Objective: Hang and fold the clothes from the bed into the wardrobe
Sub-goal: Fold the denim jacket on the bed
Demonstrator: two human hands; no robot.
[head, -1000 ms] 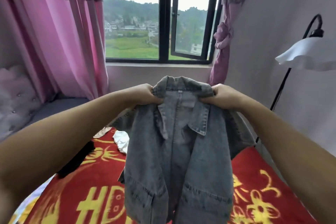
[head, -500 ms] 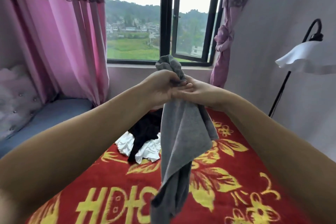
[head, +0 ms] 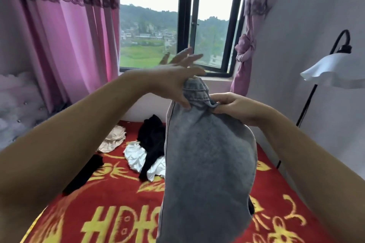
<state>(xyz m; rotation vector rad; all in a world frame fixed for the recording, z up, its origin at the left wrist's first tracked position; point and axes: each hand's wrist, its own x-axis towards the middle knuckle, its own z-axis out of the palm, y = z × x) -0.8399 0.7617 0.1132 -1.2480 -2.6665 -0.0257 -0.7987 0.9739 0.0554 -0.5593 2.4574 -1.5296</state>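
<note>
A: Where is the denim jacket point(head: 207, 163)?

B: Hanging folded above the bed point(head: 122, 199). The right hand point(head: 235, 108) pinches its collar edge; the left hand point(head: 173, 79) has its fingers point(head: 187, 56) spread wide, only the thumb pressing the collar.

A: Room around it?

B: Black clothes point(head: 152, 140), a white garment point(head: 136, 156) and a beige one point(head: 112, 140) lie behind, near the bed's far edge; the lamp point(head: 333, 73) stands well right.

Home bedroom: bed point(head: 122, 199), pink curtains point(head: 65, 35).
</note>
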